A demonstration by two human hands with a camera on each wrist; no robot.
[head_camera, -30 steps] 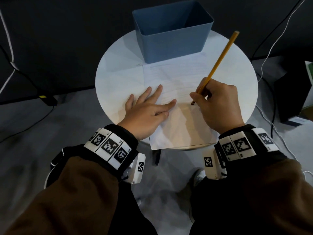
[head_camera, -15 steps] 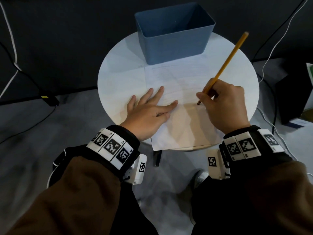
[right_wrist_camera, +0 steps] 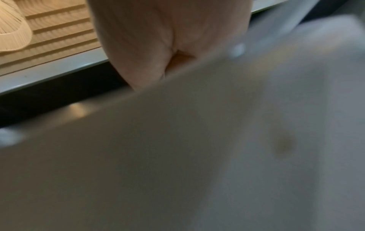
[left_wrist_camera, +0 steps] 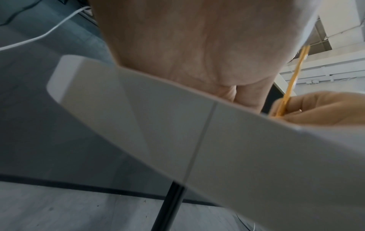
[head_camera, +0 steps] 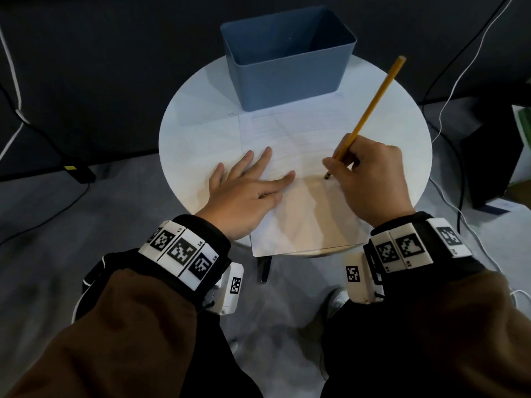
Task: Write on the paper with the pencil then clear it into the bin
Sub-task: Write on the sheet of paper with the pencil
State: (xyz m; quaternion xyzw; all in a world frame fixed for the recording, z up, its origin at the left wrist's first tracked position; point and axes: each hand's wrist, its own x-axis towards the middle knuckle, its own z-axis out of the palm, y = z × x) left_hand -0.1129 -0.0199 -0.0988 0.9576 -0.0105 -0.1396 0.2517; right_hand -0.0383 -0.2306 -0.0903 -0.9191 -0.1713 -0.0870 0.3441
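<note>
The paper [head_camera: 290, 156] lies on the round white tabletop [head_camera: 195, 133], its far edge touching the blue bin [head_camera: 287, 70]. The left hand [head_camera: 247, 193] rests flat on the paper, fingers straight. The right hand [head_camera: 370, 179] has its grip closed around the yellow pencil [head_camera: 370, 107], tip on the paper.

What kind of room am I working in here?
Likely an indoor recording or lab corner, not a proper desk: a small round white table on grey flooring, a dark backdrop behind it, loose cables across the floor, and a blue bin on the table.
</note>
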